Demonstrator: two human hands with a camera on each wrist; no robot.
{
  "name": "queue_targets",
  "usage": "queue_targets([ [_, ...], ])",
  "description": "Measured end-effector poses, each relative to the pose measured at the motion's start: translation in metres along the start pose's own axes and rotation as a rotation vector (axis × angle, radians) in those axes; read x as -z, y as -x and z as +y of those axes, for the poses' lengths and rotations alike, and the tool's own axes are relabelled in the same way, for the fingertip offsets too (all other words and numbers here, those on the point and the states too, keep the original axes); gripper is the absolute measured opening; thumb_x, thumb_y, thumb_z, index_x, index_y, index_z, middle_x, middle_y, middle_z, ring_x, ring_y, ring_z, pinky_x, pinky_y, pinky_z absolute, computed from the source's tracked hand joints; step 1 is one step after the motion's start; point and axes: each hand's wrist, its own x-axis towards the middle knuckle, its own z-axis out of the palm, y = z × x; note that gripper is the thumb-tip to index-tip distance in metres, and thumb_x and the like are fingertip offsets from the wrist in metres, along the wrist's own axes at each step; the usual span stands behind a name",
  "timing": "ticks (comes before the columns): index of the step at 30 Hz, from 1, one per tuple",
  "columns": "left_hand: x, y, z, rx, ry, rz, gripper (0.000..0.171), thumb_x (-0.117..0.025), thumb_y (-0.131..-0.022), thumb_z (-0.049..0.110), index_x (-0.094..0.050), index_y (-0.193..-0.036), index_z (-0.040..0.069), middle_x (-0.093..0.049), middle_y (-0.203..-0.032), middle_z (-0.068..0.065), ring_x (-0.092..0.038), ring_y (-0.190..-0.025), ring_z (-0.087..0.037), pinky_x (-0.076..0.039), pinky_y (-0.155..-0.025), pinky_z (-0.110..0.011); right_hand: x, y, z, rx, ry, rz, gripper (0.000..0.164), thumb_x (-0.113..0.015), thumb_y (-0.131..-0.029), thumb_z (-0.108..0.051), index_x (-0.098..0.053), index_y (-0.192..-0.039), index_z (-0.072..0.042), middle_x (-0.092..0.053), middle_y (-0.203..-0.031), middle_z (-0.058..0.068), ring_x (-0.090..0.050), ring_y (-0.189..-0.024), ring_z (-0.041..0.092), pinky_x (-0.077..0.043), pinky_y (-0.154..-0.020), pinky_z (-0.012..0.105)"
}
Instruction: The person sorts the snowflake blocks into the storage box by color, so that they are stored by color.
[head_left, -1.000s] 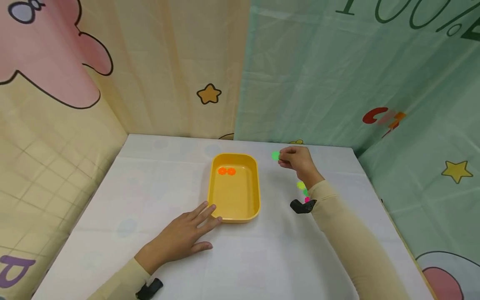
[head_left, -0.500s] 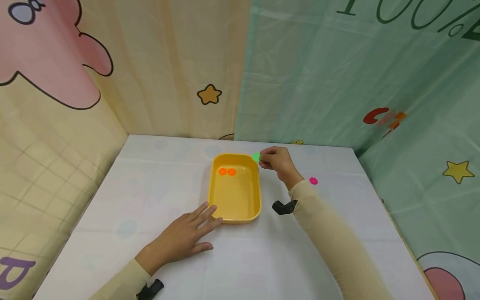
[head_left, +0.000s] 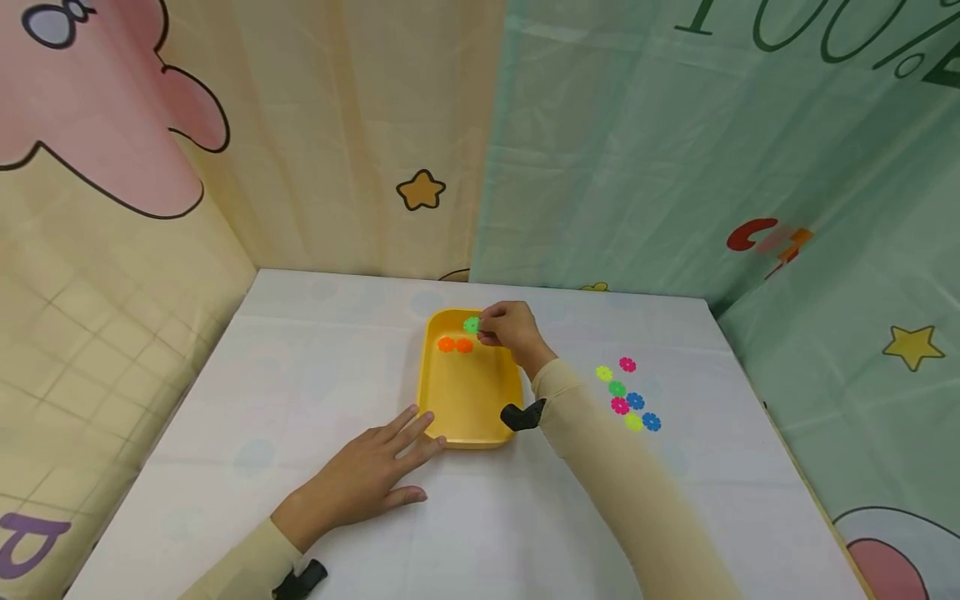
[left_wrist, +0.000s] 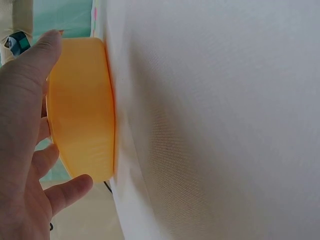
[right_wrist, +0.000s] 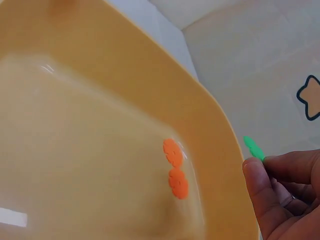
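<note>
My right hand pinches a green flower-shaped disc between thumb and fingertip, above the far end of a yellow tray. In the right wrist view the green disc sticks out edge-on from the fingertips. Inside the tray, two orange flower-shaped discs lie side by side towards the far end. My left hand has its fingers spread, the fingertips at the tray's near left corner. The left wrist view shows the left fingers along the tray's outer wall.
Several flower-shaped discs in pink, yellow, green and blue lie on the white tabletop right of the tray, near the right sleeve. Patterned curtains stand behind the table's far edge. A black wrist device sits on the right sleeve.
My right hand has moved left with the green disc, from beside the tray to over its far end. The loose discs that the arm covered now show. The left hand stays put.
</note>
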Motion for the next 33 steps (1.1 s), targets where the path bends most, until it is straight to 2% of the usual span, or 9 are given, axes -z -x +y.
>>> queue_targets([
  [5, -0.002, 0.001, -0.001, -0.013, -0.014, 0.023, 0.069, -0.051, -0.098, 0.065, -0.043, -0.156, 0.028, -0.034, -0.165, -0.010, -0.029, -0.152, -0.033, -0.053, -0.100, -0.047, -0.017, -0.003, 0.003, -0.028, 0.042, -0.006, 0.009, -0.067, -0.096, 0.000, -0.068, -0.104, 0.004, -0.066, -0.097, 0.015, -0.069, -0.072, 0.019, -0.062, -0.076, 0.031],
  [10, -0.004, 0.001, -0.002, -0.022, -0.009, 0.028, 0.070, -0.050, -0.098, 0.066, -0.042, -0.157, 0.029, -0.033, -0.165, -0.010, -0.028, -0.153, -0.033, -0.053, -0.101, -0.047, -0.027, -0.009, 0.011, -0.061, 0.084, 0.002, 0.007, -0.068, -0.096, -0.002, -0.068, -0.102, 0.002, -0.064, -0.092, 0.012, -0.065, -0.067, 0.016, -0.062, -0.073, 0.027],
  [16, -0.004, 0.002, -0.002, -0.018, -0.006, 0.017, 0.070, -0.049, -0.098, 0.066, -0.041, -0.157, 0.029, -0.032, -0.166, -0.010, -0.027, -0.153, -0.032, -0.052, -0.101, -0.047, -0.038, -0.012, 0.022, -0.089, 0.109, -0.003, 0.008, -0.070, -0.091, 0.005, -0.068, -0.099, 0.004, -0.061, -0.091, 0.012, -0.066, -0.071, 0.020, -0.062, -0.081, 0.035],
  [22, -0.003, 0.003, -0.004, -0.015, 0.000, 0.001, 0.069, -0.049, -0.099, 0.065, -0.039, -0.158, 0.030, -0.029, -0.167, -0.008, -0.024, -0.155, -0.030, -0.051, -0.103, -0.047, -0.049, -0.015, 0.028, -0.136, 0.221, -0.006, 0.005, -0.073, -0.089, 0.002, -0.071, -0.094, 0.002, -0.066, -0.088, 0.012, -0.069, -0.069, 0.021, -0.062, -0.072, 0.029],
  [28, -0.002, 0.002, -0.004, -0.011, 0.002, -0.010, 0.069, -0.048, -0.099, 0.065, -0.038, -0.159, 0.031, -0.028, -0.168, -0.008, -0.023, -0.155, -0.030, -0.051, -0.104, -0.046, -0.056, -0.016, 0.032, -0.164, 0.236, -0.040, 0.005, -0.069, -0.090, 0.003, -0.070, -0.094, 0.006, -0.066, -0.080, 0.012, -0.066, -0.063, 0.020, -0.062, -0.069, 0.030],
  [33, -0.002, 0.002, -0.005, -0.011, -0.006, 0.005, 0.069, -0.051, -0.098, 0.065, -0.041, -0.157, 0.030, -0.030, -0.167, -0.009, -0.026, -0.154, -0.031, -0.051, -0.103, -0.046, -0.059, -0.014, 0.033, -0.164, 0.239, -0.043, 0.005, -0.067, -0.091, 0.002, -0.071, -0.092, 0.004, -0.067, -0.082, 0.011, -0.067, -0.062, 0.019, -0.062, -0.069, 0.030],
])
